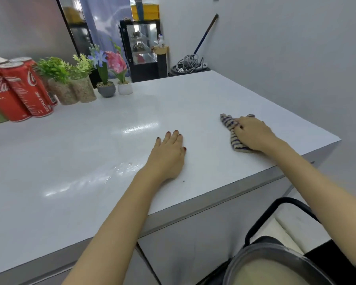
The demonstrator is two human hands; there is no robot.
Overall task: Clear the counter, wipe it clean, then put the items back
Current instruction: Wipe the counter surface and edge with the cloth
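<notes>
Step in hand: I read this as the wiping stage, with the near half of the tabletop (111, 157) being worked.
Right hand: my right hand (252, 135) lies on top of the striped cloth (227, 123), fingers curled into the bunched fabric. Bearing down like this lets the cloth drag across the surface rather than skate over it.
Striped cloth: it sits near the right-hand corner of the tabletop, close to the front edge, crumpled into a wad with one end poking out past my fingers.
Left hand: my left hand (169, 153) is flat and spread, palm down on the bare surface, holding nothing. I judge it is there to brace me as I lean in.
Items moved aside: the cola cans (27, 91), two green plants (70, 87), the blue flower (105, 85) in a grey pot and the pink flower (123, 83) in a white pot stand crowded along the far left edge, probably pushed there to free the wiping area.
Surface: streaky glints left of my left forearm look like damp patches.
Left to do: a dark speck (183, 181) lies just beside my left wrist, and the strip under the items looks unwiped.
</notes>
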